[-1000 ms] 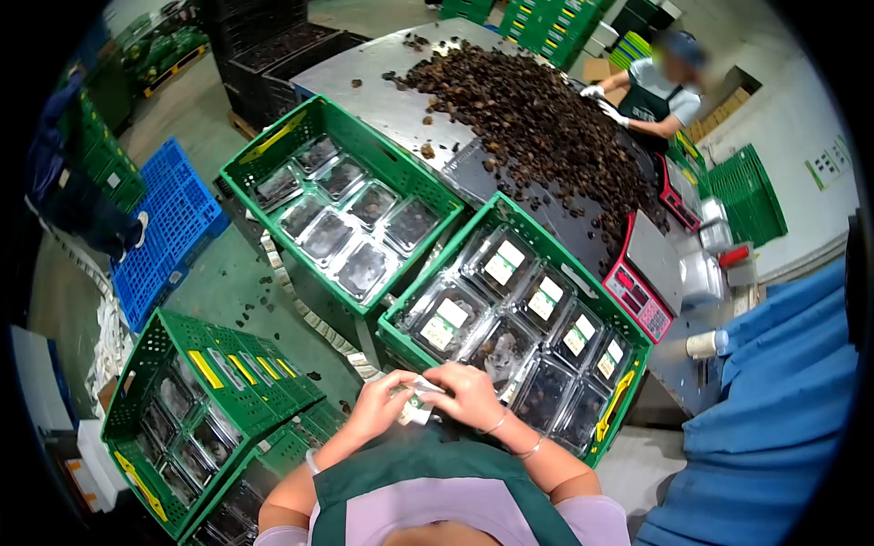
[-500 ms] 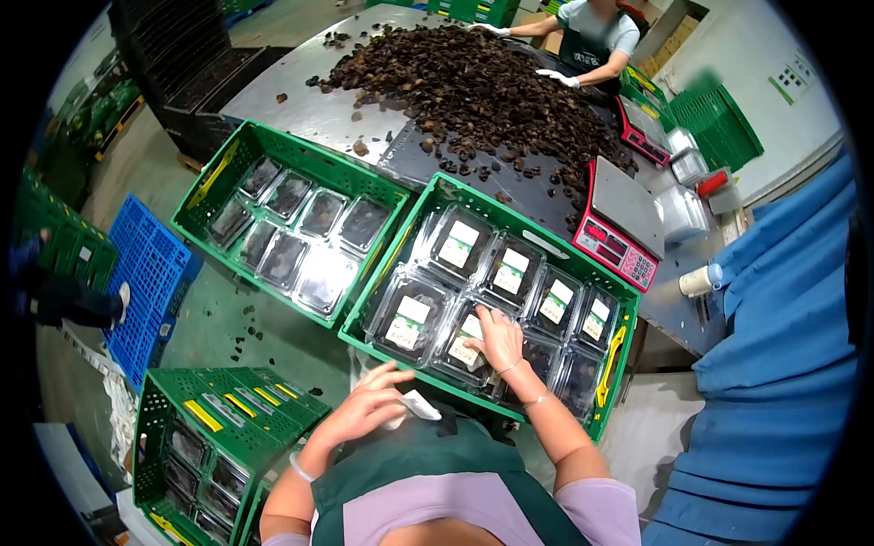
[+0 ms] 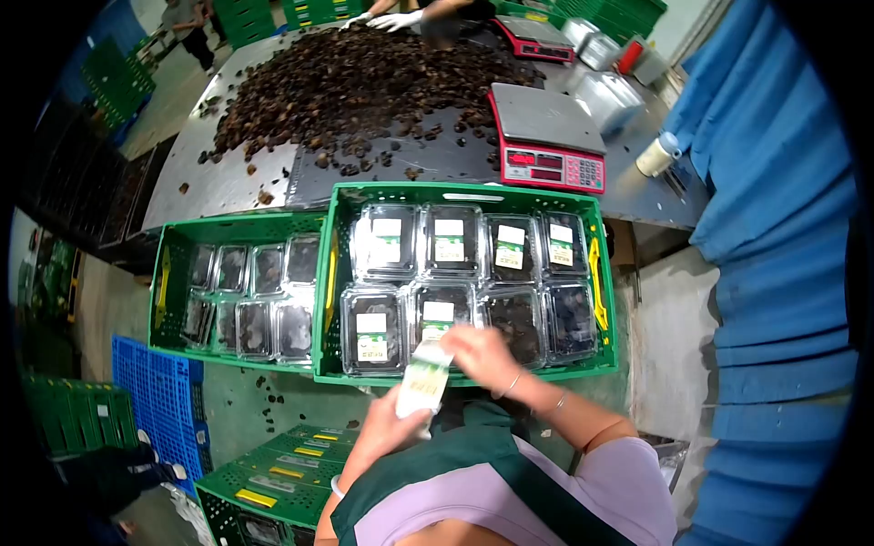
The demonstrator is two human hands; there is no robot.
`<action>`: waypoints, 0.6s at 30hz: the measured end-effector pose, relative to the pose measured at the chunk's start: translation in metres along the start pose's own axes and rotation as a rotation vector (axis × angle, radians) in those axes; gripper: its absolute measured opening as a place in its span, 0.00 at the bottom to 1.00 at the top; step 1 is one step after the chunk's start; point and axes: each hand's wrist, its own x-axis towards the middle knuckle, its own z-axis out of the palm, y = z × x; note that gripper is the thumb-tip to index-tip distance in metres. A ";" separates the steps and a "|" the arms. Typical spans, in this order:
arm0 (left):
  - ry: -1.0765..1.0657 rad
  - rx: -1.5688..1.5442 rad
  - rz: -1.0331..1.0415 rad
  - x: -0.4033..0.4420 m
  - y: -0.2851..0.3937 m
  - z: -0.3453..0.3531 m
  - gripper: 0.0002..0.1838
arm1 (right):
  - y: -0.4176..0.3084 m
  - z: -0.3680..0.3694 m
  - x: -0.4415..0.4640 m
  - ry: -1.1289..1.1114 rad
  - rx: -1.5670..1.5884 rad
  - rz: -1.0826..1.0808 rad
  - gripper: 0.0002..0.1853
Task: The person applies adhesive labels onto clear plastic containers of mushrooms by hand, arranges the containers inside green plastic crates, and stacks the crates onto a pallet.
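My left hand (image 3: 387,425) is closed around a small stack of white-and-green labels (image 3: 424,380), held over the front edge of a green crate (image 3: 473,193). At the upper corner of the stack, the fingers of my right hand (image 3: 484,357) are pinched together on a label, slightly blurred. Clear plastic boxes of dark, dried-looking pieces fill the crate in two rows. Each back-row box (image 3: 448,241) carries a label. In the front row, the left box (image 3: 371,329) and the one beside it (image 3: 441,305) have labels, while the third box (image 3: 514,323) and the right one (image 3: 571,318) show bare lids.
A second green crate (image 3: 238,225) with unlabelled boxes adjoins on the left. Behind lie a heap of dark pieces (image 3: 355,91) on a metal table and a red scale (image 3: 551,136). A co-worker's gloved hand (image 3: 396,20) is at the heap. Blue curtain (image 3: 774,318) hangs right.
My right hand has left the second front-row box, which now shows its label, and come to the labels in my left hand. The labels are turned face up. The camera view has swung.
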 end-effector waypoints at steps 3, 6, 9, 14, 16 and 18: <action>-0.193 0.240 0.004 0.000 0.026 -0.003 0.13 | 0.047 -0.055 0.014 0.170 -0.271 0.069 0.08; -0.369 0.212 0.207 0.005 0.015 -0.015 0.10 | 0.089 -0.080 -0.007 -0.088 -0.648 0.134 0.12; -0.113 0.643 0.648 0.008 0.024 -0.012 0.09 | 0.101 -0.074 -0.023 -0.081 -0.792 0.130 0.18; -0.107 -0.052 0.031 0.000 0.019 0.004 0.20 | 0.009 -0.046 -0.021 -0.070 -0.188 0.234 0.18; -0.106 -0.008 0.052 0.007 0.013 0.005 0.19 | -0.013 -0.022 -0.031 -0.229 0.045 0.160 0.16; -0.057 -0.076 0.010 0.013 0.005 0.008 0.16 | -0.017 -0.007 -0.036 -0.159 -0.118 -0.013 0.09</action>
